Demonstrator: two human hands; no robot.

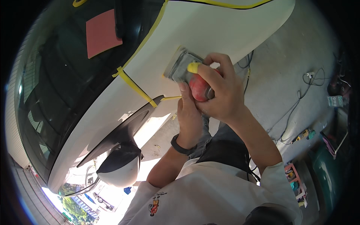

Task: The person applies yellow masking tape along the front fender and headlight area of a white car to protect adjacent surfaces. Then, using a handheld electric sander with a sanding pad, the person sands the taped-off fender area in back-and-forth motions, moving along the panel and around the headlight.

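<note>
A sander with a red body (pixel 197 86) and a dusty grey rectangular head lies against the white car panel (pixel 187 24). My right hand (pixel 227 90) is wrapped over the red body from the right, one fingertip covered in yellow and resting near the head. From below, my left hand (pixel 190 118) grips the sander's near side, its thumb up against the head; its other fingers are partly hidden. Yellow masking tape (pixel 135 87) runs along the panel's edges, close to the left of the sander.
On the dark windshield (pixel 56 90) lie a pink sheet (pixel 102 34) and a wiper (pixel 118 18). A side mirror (pixel 120 161) juts out below left. Cables (pixel 296 99) trail over the concrete floor at right, with a pink crate (pixel 294 176) and a green surface (pixel 328 176) beyond.
</note>
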